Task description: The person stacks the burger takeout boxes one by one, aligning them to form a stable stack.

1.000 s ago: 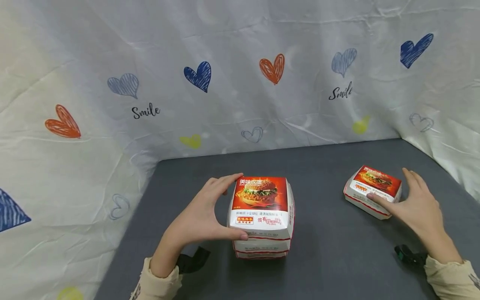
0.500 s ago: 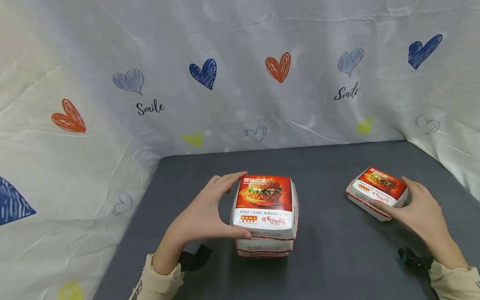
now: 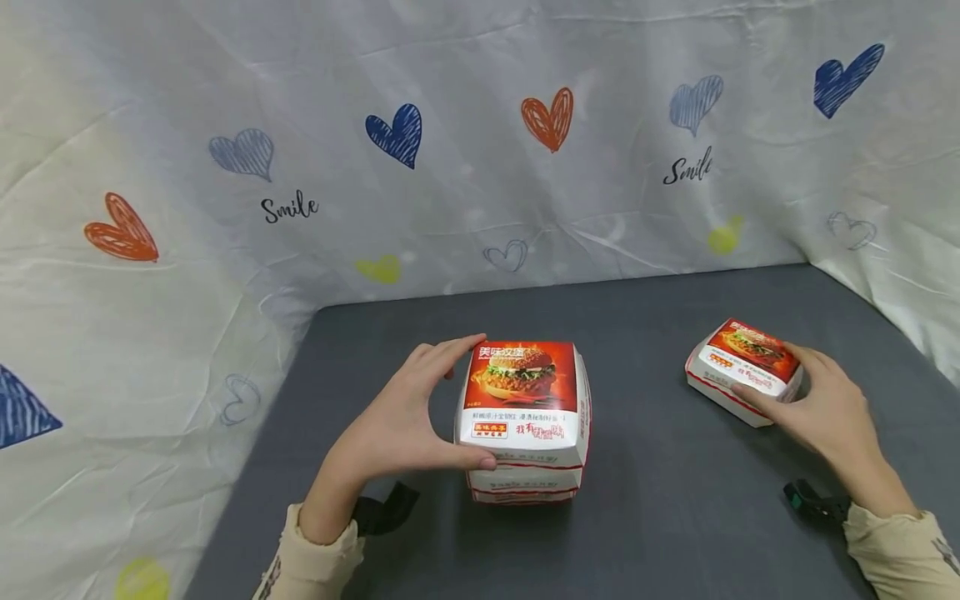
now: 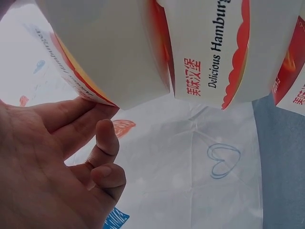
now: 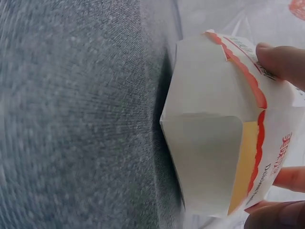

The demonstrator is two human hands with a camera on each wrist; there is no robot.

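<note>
In the head view, my left hand (image 3: 420, 417) grips the top burger box (image 3: 521, 400) of a stack, thumb along the near side and fingers at the far side. Its lid is red and white with a hamburger picture. The left wrist view shows the held box (image 4: 100, 52) above a second box (image 4: 214, 52), with part of another box (image 4: 295, 67) at the right edge. Farther right, my right hand (image 3: 825, 408) holds a single burger box (image 3: 750, 358) between thumb and fingers. Close to the table, that box (image 5: 209, 157) shows its white and yellow side.
Both boxes stand over a dark grey table (image 3: 660, 500). A white curtain (image 3: 465, 192) printed with hearts and "Smile" borders it at the back and sides. A black strap (image 3: 386, 508) is on the left wrist, with another strap (image 3: 817, 504) on the right.
My right hand has closed in on the single box, its fingers moving left onto the lid's right side. The left hand keeps its grip on the stack. The head view has shifted slightly.
</note>
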